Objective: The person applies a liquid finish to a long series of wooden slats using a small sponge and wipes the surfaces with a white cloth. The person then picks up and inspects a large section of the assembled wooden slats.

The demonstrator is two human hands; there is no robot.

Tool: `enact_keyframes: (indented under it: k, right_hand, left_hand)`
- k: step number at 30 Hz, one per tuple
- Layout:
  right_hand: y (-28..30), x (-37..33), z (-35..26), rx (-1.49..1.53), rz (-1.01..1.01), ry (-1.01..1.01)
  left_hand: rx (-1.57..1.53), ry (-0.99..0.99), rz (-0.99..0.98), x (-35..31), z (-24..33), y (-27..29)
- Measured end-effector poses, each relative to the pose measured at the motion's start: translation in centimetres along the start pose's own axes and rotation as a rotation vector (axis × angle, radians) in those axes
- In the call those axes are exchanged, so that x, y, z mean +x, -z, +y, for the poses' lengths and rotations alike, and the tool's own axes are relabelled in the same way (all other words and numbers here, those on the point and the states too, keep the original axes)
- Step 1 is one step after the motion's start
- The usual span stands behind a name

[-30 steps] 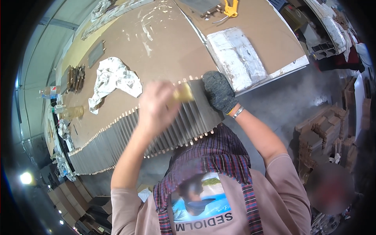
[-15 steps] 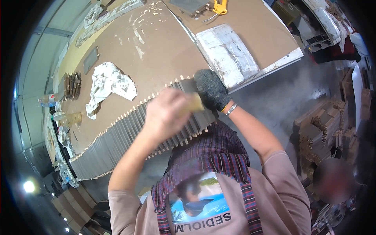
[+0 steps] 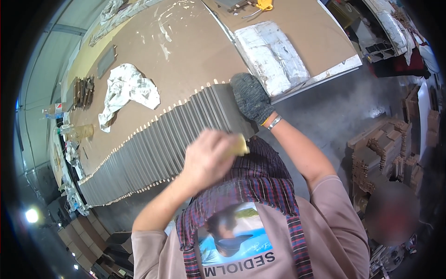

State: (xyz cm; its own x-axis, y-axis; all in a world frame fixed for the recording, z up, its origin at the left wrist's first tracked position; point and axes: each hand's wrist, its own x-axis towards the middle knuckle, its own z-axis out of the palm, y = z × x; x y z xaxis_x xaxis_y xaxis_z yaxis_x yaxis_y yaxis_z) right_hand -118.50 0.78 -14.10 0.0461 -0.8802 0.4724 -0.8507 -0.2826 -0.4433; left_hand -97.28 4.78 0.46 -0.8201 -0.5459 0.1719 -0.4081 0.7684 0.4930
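A long row of narrow grey wooden boards (image 3: 158, 135) stands packed side by side along the table's near edge, pale dowel pegs sticking out at both ends. My left hand (image 3: 211, 156), bare and blurred, grips a yellow sponge (image 3: 242, 146) just off the near side of the row, in front of the apron. At the row's right end, my right hand (image 3: 252, 98) in a dark grey knitted glove is closed against the last grey board (image 3: 232, 111). Its fingertips are partly hidden.
A crumpled white rag (image 3: 127, 90) lies on the brown table (image 3: 195, 56). Bottles (image 3: 76, 132) and a bundle of small pegged pieces (image 3: 83, 93) are at the left. A white wrapped block (image 3: 272, 58) and a yellow-handled tool (image 3: 264, 5) lie beyond my right hand. Stacked boards (image 3: 381, 153) stand right.
My left hand with the sponge has moved down toward me, off the tops of the boards. My right hand stays at the row's end; the whole view has shifted slightly.
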Motion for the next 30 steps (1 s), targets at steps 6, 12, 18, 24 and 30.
enact_keyframes:
  k: [6,12,18,24,30]
  right_hand:
    - [-0.4,-0.3,0.1,0.132,0.059,0.001]
    - [0.6,-1.0,-0.6,0.243,0.118,0.017]
    - [1.2,-3.8,-0.4,0.185,0.048,0.014]
    - [0.7,-4.5,-0.4,0.240,0.004,-0.123]
    - [0.4,-4.3,-0.3,0.205,-0.020,-0.109]
  left_hand:
    - [0.090,0.055,0.158,1.7,-1.7,2.0]
    - [-0.065,-0.003,-0.051,-3.4,0.7,1.7]
    - [0.107,0.058,0.133,-0.2,-2.5,1.3]
    - [-0.063,-0.050,-0.082,-3.6,0.0,2.8]
    - [0.020,-0.027,0.149,1.2,-4.8,1.1]
